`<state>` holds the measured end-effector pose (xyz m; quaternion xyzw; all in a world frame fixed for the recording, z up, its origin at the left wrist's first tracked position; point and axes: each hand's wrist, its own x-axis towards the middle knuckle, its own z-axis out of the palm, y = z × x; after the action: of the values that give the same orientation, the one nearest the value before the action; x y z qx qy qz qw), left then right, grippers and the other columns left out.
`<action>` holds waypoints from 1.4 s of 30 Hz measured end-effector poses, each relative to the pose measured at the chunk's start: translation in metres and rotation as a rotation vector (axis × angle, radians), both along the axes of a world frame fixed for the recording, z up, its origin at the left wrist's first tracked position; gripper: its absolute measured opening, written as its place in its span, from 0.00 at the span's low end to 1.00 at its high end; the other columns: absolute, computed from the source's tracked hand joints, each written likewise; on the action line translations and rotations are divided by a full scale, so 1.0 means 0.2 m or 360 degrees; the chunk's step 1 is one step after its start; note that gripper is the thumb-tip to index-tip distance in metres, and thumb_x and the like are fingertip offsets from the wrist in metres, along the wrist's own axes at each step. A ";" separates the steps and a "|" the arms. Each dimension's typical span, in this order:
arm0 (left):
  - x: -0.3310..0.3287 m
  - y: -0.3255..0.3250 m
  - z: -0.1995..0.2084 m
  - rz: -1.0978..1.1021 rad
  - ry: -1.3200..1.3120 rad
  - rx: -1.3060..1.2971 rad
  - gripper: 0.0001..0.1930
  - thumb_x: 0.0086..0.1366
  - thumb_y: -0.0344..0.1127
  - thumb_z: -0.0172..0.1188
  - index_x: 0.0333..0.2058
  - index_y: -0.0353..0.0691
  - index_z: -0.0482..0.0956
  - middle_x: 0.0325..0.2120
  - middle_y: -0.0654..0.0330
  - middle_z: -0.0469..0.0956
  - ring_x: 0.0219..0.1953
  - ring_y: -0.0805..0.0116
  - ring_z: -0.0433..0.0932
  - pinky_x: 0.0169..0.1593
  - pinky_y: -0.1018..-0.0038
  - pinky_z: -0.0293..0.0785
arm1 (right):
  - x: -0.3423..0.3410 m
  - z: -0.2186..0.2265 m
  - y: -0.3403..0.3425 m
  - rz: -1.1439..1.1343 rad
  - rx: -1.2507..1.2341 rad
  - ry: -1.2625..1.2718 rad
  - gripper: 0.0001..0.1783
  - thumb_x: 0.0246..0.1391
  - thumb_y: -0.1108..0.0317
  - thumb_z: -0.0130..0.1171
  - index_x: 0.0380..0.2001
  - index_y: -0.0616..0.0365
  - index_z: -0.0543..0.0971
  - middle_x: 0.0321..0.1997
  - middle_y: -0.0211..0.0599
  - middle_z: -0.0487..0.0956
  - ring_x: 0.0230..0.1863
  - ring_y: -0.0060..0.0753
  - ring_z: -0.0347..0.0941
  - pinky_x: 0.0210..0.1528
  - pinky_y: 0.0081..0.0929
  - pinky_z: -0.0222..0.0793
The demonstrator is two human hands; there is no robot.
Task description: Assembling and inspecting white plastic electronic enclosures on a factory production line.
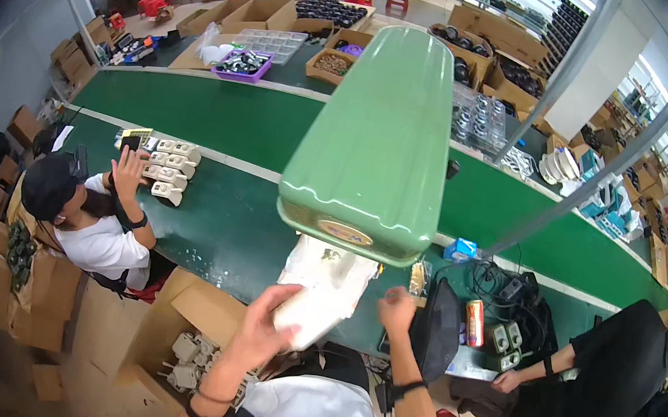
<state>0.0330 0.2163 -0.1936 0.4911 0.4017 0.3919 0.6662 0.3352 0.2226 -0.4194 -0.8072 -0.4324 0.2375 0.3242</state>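
My left hand (264,328) grips a smooth white blocky piece (306,317) close to my body, with the thumb and fingers along its near end. Its exact kind is hard to make out. Under and beyond it lies a crumpled whitish sheet (334,267) on the bench. My right hand (397,309) is raised to the right of the sheet, fingers curled in; whatever may be inside them is hidden. Just above both hands hangs a large green ribbed machine cover (378,138), hiding part of the bench behind it.
A cardboard box of whitish parts (193,359) stands at my lower left. Rows of beige housings (169,168) sit by a co-worker (107,215). Cables (498,283), an orange can (474,322) and another person (601,374) are at right. A green conveyor belt (193,116) runs behind.
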 end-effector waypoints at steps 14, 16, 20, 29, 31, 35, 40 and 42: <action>-0.10 -0.25 0.70 -0.0247 0.0846 0.1746 0.49 0.46 0.55 0.79 0.61 0.37 0.66 0.59 0.44 0.69 0.56 0.44 0.74 0.58 0.53 0.72 | -0.42 1.74 -0.58 0.0625 0.1609 0.1149 0.13 0.60 0.80 0.58 0.49 0.68 0.78 0.28 0.42 0.79 0.24 0.31 0.76 0.39 0.39 0.82; -0.10 -0.25 0.70 -0.0284 0.0765 0.1779 0.46 0.54 0.59 0.73 0.62 0.33 0.67 0.61 0.42 0.69 0.59 0.42 0.73 0.62 0.52 0.69 | -0.39 1.74 -0.57 0.0875 0.1728 0.0843 0.16 0.63 0.81 0.54 0.54 0.71 0.75 0.27 0.43 0.80 0.19 0.27 0.74 0.39 0.43 0.84; -0.10 -0.26 0.69 -0.0272 0.0785 0.1751 0.46 0.53 0.59 0.73 0.61 0.34 0.68 0.61 0.41 0.69 0.60 0.41 0.72 0.63 0.50 0.67 | -0.41 1.74 -0.58 0.0809 0.1707 0.0781 0.15 0.63 0.83 0.53 0.53 0.72 0.75 0.28 0.46 0.80 0.20 0.31 0.74 0.40 0.43 0.84; -0.08 -0.26 0.67 -0.0240 0.0947 0.1749 0.52 0.39 0.50 0.85 0.60 0.41 0.65 0.57 0.48 0.69 0.55 0.47 0.73 0.54 0.55 0.76 | -0.47 1.76 -0.57 0.0727 0.1598 0.0509 0.15 0.57 0.86 0.60 0.49 0.73 0.75 0.34 0.54 0.81 0.30 0.38 0.81 0.41 0.41 0.84; -0.07 -0.27 0.68 -0.0233 0.0976 0.1750 0.52 0.39 0.50 0.85 0.60 0.41 0.65 0.57 0.48 0.69 0.55 0.47 0.73 0.54 0.55 0.76 | -0.44 1.71 -0.61 0.0772 0.1572 0.0654 0.14 0.57 0.84 0.61 0.47 0.73 0.77 0.42 0.55 0.82 0.39 0.42 0.83 0.45 0.43 0.82; -0.10 -0.26 0.67 -0.0228 0.1014 0.1784 0.51 0.38 0.48 0.84 0.61 0.41 0.66 0.58 0.49 0.69 0.55 0.48 0.73 0.55 0.57 0.76 | -0.43 1.68 -0.73 0.0629 0.0524 0.1515 0.15 0.54 0.84 0.63 0.46 0.73 0.79 0.45 0.53 0.83 0.45 0.49 0.82 0.49 0.45 0.80; -0.09 -0.22 0.61 -0.0183 0.1028 0.1789 0.47 0.40 0.42 0.83 0.59 0.39 0.68 0.59 0.51 0.70 0.55 0.47 0.74 0.57 0.58 0.75 | -0.48 1.82 -0.55 0.1100 0.1338 -0.0128 0.16 0.49 0.84 0.66 0.43 0.66 0.82 0.43 0.47 0.84 0.46 0.50 0.82 0.45 0.36 0.78; -0.10 -0.23 0.59 -0.0137 0.1080 0.1733 0.44 0.42 0.40 0.81 0.59 0.38 0.70 0.59 0.53 0.70 0.56 0.50 0.74 0.57 0.60 0.76 | -0.53 1.77 -0.52 0.0908 0.1349 -0.0197 0.14 0.47 0.82 0.69 0.39 0.61 0.84 0.39 0.42 0.84 0.41 0.46 0.82 0.43 0.34 0.78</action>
<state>0.0128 0.1695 -0.0762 0.8715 0.3136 0.3353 0.1724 0.2302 0.1193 -0.0646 -0.4674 -0.7121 0.0720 0.5189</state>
